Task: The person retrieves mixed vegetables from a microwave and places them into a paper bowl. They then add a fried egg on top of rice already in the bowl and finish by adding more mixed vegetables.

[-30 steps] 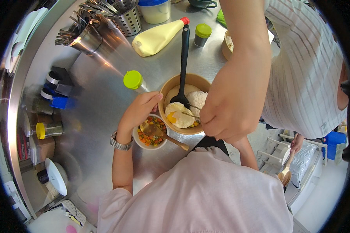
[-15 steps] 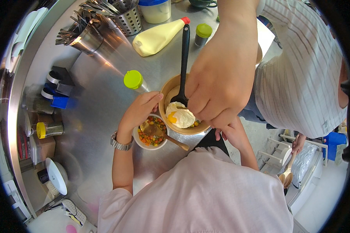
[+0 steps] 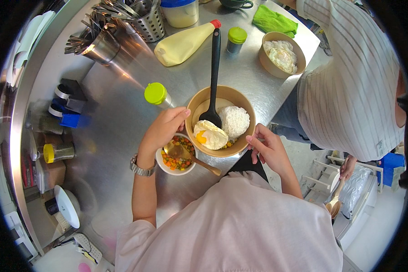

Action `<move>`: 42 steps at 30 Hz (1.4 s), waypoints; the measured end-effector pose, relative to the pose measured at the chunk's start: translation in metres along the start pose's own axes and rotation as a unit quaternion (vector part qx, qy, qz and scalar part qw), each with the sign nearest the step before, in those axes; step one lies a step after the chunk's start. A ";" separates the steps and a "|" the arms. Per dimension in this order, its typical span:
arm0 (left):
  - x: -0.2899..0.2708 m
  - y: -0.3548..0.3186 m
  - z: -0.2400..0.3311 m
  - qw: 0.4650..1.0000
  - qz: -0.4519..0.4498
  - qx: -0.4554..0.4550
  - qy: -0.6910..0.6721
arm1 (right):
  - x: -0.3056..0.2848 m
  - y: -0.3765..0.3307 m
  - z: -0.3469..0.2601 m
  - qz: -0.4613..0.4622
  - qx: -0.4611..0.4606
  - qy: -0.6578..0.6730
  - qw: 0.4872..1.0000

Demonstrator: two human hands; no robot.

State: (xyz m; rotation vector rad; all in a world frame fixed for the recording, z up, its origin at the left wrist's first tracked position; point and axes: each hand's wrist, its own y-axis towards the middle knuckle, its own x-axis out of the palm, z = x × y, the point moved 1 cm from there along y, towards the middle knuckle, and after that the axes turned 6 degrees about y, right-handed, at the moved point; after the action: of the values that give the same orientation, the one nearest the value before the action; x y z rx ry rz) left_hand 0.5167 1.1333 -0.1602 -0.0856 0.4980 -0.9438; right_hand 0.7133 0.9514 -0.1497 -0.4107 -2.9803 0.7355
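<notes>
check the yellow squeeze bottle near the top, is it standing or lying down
Lying down. The yellow squeeze bottle rests on its side on the steel counter, red cap pointing right toward the black spatula handle.

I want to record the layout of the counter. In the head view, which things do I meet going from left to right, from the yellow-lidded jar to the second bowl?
Yellow-lidded jar → left hand → small bowl of mixed vegetables → fried egg → mound of rice → right hand → second bowl with egg.
</notes>
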 end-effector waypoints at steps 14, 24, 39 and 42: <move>0.000 0.001 -0.005 1.000 0.001 -0.004 -0.002 | -0.001 0.001 0.003 -0.001 -0.003 -0.013 1.000; 0.002 -0.001 -0.004 1.000 0.006 -0.016 -0.017 | -0.001 0.001 0.000 -0.009 -0.008 0.003 1.000; -0.002 -0.001 0.001 1.000 -0.003 -0.001 0.023 | -0.005 0.005 0.006 -0.042 0.000 0.067 0.997; -0.002 0.000 0.000 1.000 -0.003 -0.003 0.021 | -0.005 0.005 0.006 -0.042 0.002 0.074 0.996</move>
State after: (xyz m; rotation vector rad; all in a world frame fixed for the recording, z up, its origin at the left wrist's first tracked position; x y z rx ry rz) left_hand 0.5155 1.1347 -0.1594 -0.0725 0.5400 -0.9522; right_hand 0.7188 0.9518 -0.1578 -0.3210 -2.8384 0.6707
